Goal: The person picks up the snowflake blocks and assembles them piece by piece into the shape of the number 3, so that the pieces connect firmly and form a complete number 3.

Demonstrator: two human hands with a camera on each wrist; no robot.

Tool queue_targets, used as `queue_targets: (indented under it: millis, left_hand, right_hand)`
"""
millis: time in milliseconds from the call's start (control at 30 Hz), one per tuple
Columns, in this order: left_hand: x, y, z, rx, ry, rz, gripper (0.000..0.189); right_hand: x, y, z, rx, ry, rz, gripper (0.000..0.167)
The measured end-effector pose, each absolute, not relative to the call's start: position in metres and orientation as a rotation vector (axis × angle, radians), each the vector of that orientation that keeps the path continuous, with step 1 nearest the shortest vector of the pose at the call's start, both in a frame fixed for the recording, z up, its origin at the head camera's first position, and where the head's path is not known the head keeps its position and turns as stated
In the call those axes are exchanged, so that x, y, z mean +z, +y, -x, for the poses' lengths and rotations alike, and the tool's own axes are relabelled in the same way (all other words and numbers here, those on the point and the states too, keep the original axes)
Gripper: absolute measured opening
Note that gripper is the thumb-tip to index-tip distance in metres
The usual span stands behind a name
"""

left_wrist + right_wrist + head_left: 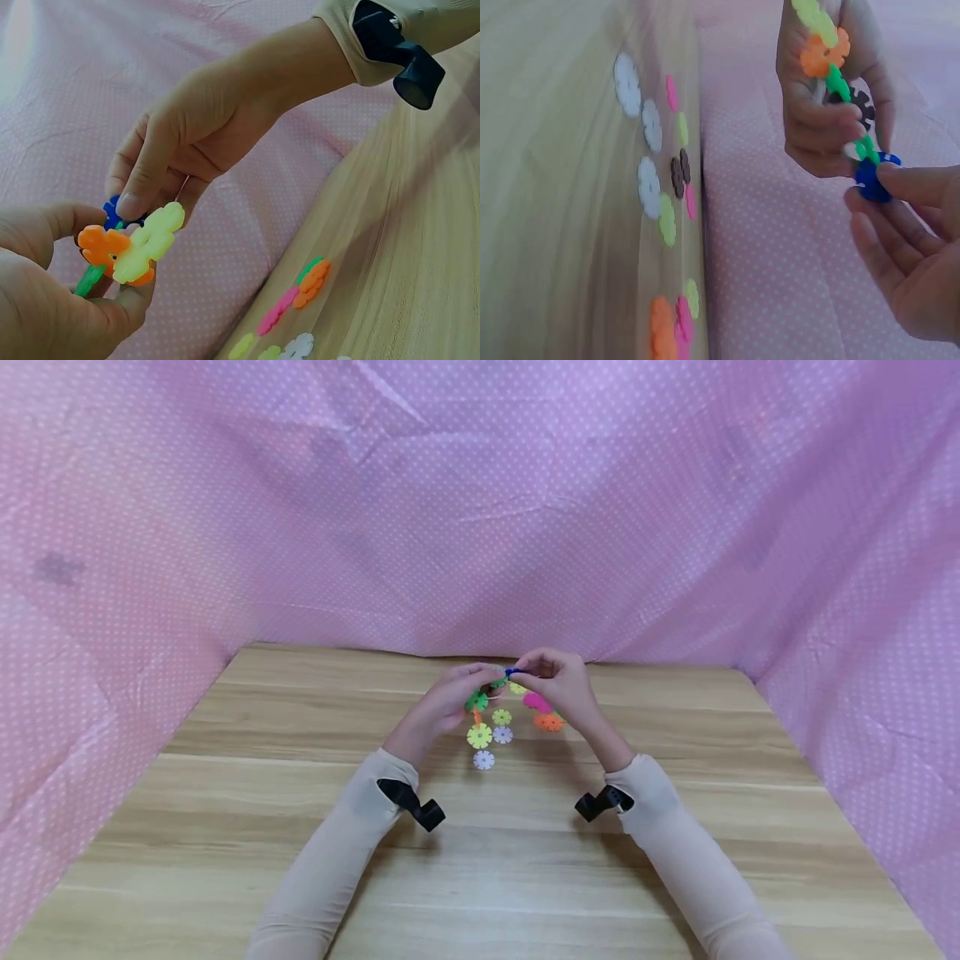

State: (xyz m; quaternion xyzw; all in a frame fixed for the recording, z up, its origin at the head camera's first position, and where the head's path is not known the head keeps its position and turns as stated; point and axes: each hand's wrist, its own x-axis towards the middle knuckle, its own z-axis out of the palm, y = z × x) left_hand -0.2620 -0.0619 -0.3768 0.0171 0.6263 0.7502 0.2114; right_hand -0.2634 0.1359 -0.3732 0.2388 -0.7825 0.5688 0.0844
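A short chain of slotted flower-shaped plastic discs hangs from my left hand (450, 693), which grips it around the middle. In the left wrist view a yellow disc (150, 241) and an orange disc (99, 244) form its near end. The right wrist view shows green discs (840, 82) further along the chain, beside a dark brown disc (865, 109) at the left fingers. My right hand (562, 685) pinches a blue disc (874, 184) between thumb and fingers. That blue disc meets the chain's green end, right by the left fingertips.
Loose discs lie on the wooden table (480, 877) under and beyond the hands: white ones (628, 85), an orange one (550, 722), a pink one (536, 702), brown and yellow-green ones. Pink dotted cloth (480, 527) hangs behind the far edge and at both sides.
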Motion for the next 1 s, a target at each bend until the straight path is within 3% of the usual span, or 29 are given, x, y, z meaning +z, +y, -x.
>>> queue_targets:
  millis: [200, 500, 1000]
  left_hand:
    - [-0.382, -0.066, 0.267, 2.044, 1.769, 0.008, 0.013]
    - [-0.382, -0.074, 0.270, 2.040, 1.774, 0.010, 0.008]
    - [-0.375, -0.079, 0.268, 1.993, 1.764, -0.136, 0.021]
  right_hand:
    - [-0.367, 0.149, 0.273, 1.647, -2.622, -0.784, 0.020]
    - [-0.386, 0.182, 0.282, 1.164, -3.025, -1.047, 0.025]
    - [-0.409, 0.197, 0.283, 0.996, -3.181, -0.918, 0.029]
